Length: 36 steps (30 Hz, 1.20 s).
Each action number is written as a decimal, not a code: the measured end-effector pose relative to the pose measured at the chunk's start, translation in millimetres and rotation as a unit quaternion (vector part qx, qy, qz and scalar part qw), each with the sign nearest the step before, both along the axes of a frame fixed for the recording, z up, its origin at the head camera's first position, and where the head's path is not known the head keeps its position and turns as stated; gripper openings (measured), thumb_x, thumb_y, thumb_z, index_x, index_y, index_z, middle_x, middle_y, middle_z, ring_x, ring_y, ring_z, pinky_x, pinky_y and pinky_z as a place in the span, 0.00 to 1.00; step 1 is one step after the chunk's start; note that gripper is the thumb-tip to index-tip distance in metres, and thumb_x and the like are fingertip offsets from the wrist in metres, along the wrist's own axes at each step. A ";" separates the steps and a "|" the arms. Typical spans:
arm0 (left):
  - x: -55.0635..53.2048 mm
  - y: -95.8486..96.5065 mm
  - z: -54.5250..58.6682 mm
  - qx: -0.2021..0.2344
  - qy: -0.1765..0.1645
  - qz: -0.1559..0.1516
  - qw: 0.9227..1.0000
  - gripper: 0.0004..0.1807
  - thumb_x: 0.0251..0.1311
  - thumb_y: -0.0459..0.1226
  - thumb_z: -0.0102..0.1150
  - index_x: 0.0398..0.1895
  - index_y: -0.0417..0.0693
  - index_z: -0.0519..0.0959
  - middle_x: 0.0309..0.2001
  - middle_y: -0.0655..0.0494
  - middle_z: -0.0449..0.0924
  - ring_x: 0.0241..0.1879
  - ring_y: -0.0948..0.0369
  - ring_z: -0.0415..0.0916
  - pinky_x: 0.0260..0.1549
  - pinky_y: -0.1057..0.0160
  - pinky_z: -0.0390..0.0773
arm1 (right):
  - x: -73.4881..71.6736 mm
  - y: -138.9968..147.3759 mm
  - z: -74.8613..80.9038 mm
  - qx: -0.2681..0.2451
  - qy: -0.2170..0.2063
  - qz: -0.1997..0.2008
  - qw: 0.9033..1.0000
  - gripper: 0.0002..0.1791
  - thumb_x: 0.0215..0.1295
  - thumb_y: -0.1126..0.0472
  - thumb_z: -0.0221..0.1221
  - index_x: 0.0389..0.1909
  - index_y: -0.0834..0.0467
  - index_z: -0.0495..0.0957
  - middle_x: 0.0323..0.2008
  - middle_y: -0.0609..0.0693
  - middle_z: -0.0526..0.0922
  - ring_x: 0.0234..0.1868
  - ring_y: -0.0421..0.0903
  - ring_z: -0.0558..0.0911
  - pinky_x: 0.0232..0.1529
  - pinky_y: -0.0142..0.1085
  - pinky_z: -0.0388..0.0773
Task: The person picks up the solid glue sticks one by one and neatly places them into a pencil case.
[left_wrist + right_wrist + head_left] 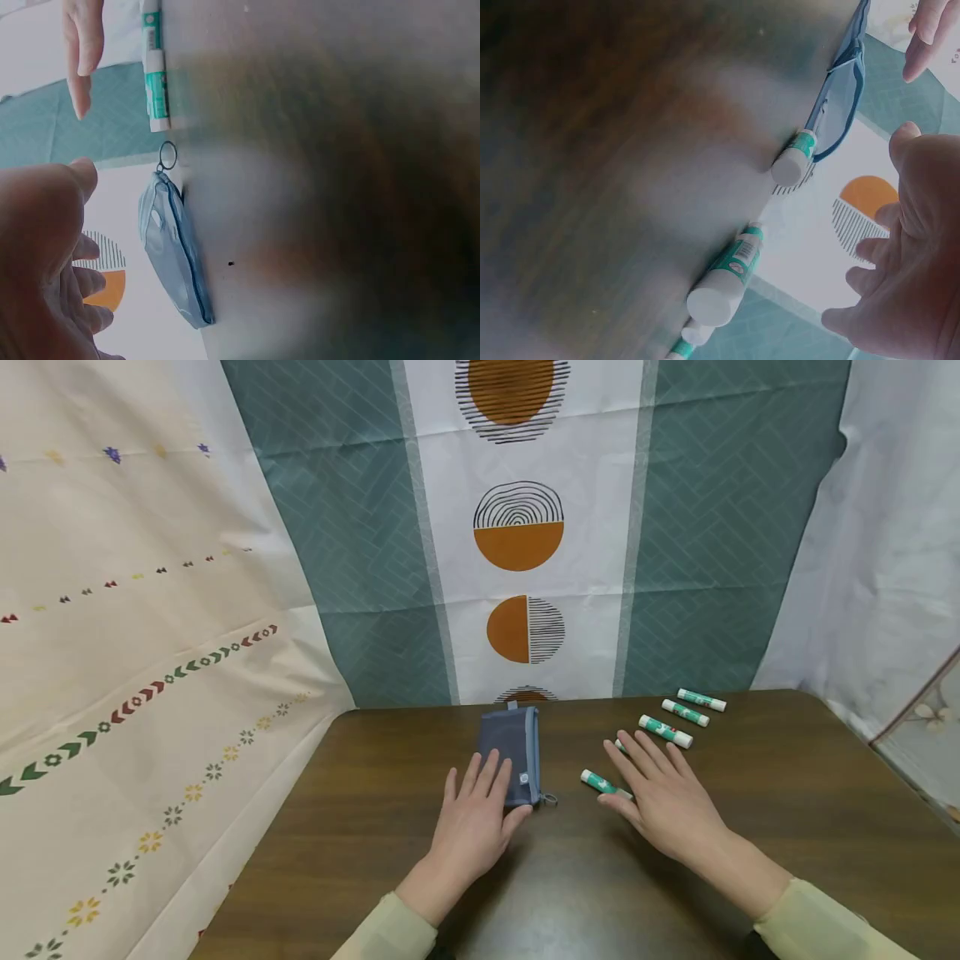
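A dark blue zip pouch (508, 743) lies on the table, its zipper along the right side and a ring on the pull. My left hand (474, 822) hovers over the pouch's near left part, fingers spread and holding nothing. In the left wrist view the pouch (171, 251) is apart from the fingers. My right hand (671, 806) hangs above the glue sticks with its fingers extended. One glue stick (600, 782) lies left of that hand, partly covered by it. Another glue stick (665, 732) lies just beyond the fingertips. In the right wrist view a gap separates the hand from the glue stick (731, 274).
Two more glue sticks, a slim one (686, 712) and one farther back (701, 699), lie near the far edge of the brown wooden table (360, 843). A patterned cloth (525, 543) hangs behind the table, and a cream cloth (172, 710) on the left.
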<state>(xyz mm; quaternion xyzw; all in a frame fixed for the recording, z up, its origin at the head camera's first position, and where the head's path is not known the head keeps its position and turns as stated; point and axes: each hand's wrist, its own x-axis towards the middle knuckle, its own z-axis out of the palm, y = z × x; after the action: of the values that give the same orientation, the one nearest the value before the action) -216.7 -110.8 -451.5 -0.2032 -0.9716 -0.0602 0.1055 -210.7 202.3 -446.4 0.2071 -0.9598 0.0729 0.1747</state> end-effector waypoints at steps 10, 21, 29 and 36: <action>-9.8 3.4 -2.6 -0.007 -0.008 0.009 1.000 0.43 0.82 0.65 0.47 0.88 0.49 0.63 0.87 0.47 0.57 0.87 0.43 0.50 0.80 0.28 0.52 | -5.2 1.8 1.0 -0.005 -0.017 -0.003 1.000 0.46 0.80 0.37 0.60 0.87 0.57 0.61 0.86 0.62 0.58 0.86 0.65 0.55 0.81 0.70 0.50; -13.9 12.1 -4.8 -0.020 -0.064 -0.004 0.998 0.43 0.82 0.65 0.46 0.89 0.52 0.60 0.88 0.49 0.54 0.87 0.45 0.50 0.81 0.30 0.52 | -8.0 2.0 -0.4 -0.011 -0.036 0.000 0.999 0.45 0.80 0.38 0.60 0.86 0.58 0.62 0.86 0.63 0.60 0.86 0.66 0.57 0.81 0.71 0.51; -13.9 13.9 -8.2 -0.041 -0.105 -0.017 0.994 0.43 0.82 0.65 0.45 0.90 0.53 0.58 0.89 0.50 0.53 0.87 0.46 0.50 0.81 0.33 0.54 | -8.1 0.8 -1.6 -0.007 -0.054 0.001 0.998 0.44 0.81 0.37 0.59 0.86 0.59 0.63 0.85 0.63 0.61 0.85 0.67 0.58 0.80 0.72 0.52; -13.4 18.0 -7.9 -0.064 -0.124 -0.027 0.990 0.44 0.82 0.65 0.44 0.90 0.54 0.56 0.89 0.52 0.51 0.88 0.47 0.48 0.83 0.37 0.54 | -7.9 -0.4 -3.0 -0.003 -0.077 0.002 0.997 0.44 0.81 0.36 0.59 0.85 0.59 0.64 0.85 0.64 0.61 0.85 0.68 0.59 0.79 0.73 0.53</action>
<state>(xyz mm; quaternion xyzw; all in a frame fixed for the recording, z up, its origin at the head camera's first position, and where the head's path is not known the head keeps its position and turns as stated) -230.1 -92.8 -459.4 -0.2264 -0.9732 -0.0259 -0.0308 -218.6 201.9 -449.4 0.2019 -0.9698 0.0921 0.1007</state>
